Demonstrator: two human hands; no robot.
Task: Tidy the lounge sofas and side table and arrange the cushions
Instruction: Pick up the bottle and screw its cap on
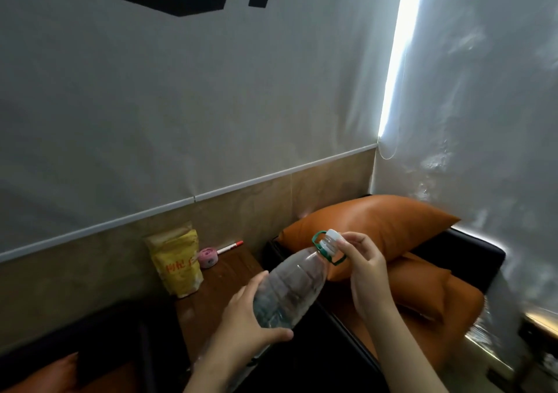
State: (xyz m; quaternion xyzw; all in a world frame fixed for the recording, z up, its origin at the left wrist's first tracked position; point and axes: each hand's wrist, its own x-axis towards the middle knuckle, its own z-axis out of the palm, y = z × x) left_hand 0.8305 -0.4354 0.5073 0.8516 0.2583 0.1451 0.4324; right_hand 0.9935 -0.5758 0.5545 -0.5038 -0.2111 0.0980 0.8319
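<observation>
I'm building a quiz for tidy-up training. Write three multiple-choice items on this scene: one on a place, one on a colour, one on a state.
1. Where does the yellow bag stand?
A. on the side table
B. on the sofa
C. on the floor

2. What colour is the cap of the bottle?
A. red
B. white
C. black

3. What is the right hand doing?
A. resting flat on a cushion
B. pinching the cap
C. hanging idle

Answers:
1 A: the bag stands on the wooden top by the wall.
2 B: the cap is white, above a green ring.
3 B: its fingertips pinch the cap while the left hand grips the bottle's body.
</observation>
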